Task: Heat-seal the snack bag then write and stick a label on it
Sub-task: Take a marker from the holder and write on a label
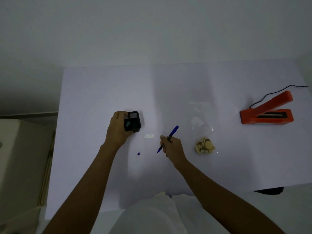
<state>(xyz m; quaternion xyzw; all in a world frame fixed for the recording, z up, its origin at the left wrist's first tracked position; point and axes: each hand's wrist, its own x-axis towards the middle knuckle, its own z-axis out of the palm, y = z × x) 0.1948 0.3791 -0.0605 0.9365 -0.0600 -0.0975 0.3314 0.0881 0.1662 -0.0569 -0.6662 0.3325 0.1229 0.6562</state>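
The left hand (118, 128) curls its fingers round a black dispenser (135, 122); the right hand (171, 146) pinches a blue pen (172, 132). The label (149, 136) lies between them, the snack bag (202, 129) right of the right fingers.

Left hand (118, 128): arm extended, fingers curled over black box (135, 123). Right hand (171, 146): fingers pinching blue pen (172, 131), tip down.

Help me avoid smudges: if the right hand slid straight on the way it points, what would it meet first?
Probably the small pale rectangular label, lying ahead of the right hand holding the blue pen.
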